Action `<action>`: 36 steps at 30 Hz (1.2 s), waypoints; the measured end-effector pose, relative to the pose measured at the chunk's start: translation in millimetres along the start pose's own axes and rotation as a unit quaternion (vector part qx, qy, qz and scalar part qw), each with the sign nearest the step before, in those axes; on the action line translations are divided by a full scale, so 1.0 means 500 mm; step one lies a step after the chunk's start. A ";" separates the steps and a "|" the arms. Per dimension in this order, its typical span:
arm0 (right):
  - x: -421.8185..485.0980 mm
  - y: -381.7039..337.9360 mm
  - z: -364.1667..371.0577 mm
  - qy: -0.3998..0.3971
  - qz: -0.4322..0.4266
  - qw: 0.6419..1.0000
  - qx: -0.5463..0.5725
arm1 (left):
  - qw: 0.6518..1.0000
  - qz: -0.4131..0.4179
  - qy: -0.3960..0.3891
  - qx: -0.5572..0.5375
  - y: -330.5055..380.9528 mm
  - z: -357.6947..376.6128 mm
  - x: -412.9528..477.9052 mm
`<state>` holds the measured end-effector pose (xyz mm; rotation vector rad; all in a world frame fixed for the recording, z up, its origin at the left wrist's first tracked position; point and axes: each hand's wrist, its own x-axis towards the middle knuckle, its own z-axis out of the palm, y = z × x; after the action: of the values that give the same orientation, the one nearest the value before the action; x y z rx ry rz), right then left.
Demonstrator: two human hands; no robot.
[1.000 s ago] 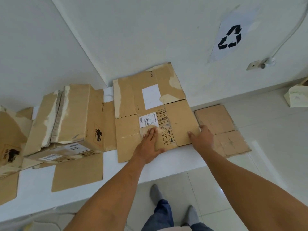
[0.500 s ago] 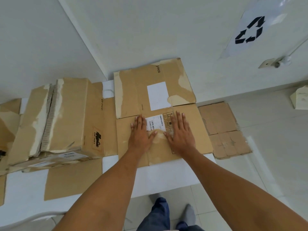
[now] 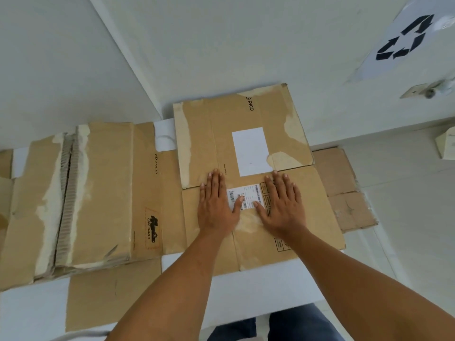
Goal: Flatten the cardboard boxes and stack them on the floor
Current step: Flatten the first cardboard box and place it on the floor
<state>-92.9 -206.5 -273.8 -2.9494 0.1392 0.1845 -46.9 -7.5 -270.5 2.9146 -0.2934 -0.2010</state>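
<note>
A flattened brown cardboard box (image 3: 305, 207) with white labels lies on the white table (image 3: 258, 289), its far flaps leaning against the wall. My left hand (image 3: 216, 205) and my right hand (image 3: 283, 205) press flat on its middle, fingers straight, side by side around the barcode label. To the left lies a second, thicker cardboard box (image 3: 98, 193) with torn tape strips, partly collapsed, its flap (image 3: 110, 294) spread toward the table's near edge. On the floor to the right lies a flattened cardboard piece (image 3: 344, 193).
Part of another cardboard box (image 3: 5, 193) shows at the far left edge. A recycling sign (image 3: 406, 40) is stuck on the wall at the upper right, with a wall socket (image 3: 423, 89) below it. A small white box (image 3: 446, 143) sits on the floor at the right.
My right hand left the box's right edge and joined my left hand on the middle. Both hands then slid a little farther up the box, pressing it flat.
</note>
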 end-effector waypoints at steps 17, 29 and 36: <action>0.155 0.033 -0.038 0.009 -0.003 0.999 0.045 | 0.998 -0.031 0.052 0.002 -0.032 -0.027 0.130; 0.150 0.059 -0.083 0.056 0.334 0.933 0.119 | 0.921 -0.382 0.075 -0.026 -0.019 -0.065 0.104; 0.131 0.090 -0.147 0.099 0.372 0.905 0.182 | 0.924 -0.365 0.060 -0.099 -0.041 -0.092 0.104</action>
<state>-24.2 -269.5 -218.5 -2.3878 1.1841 -0.0448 14.7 10.2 -236.2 2.6732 0.7975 -0.1448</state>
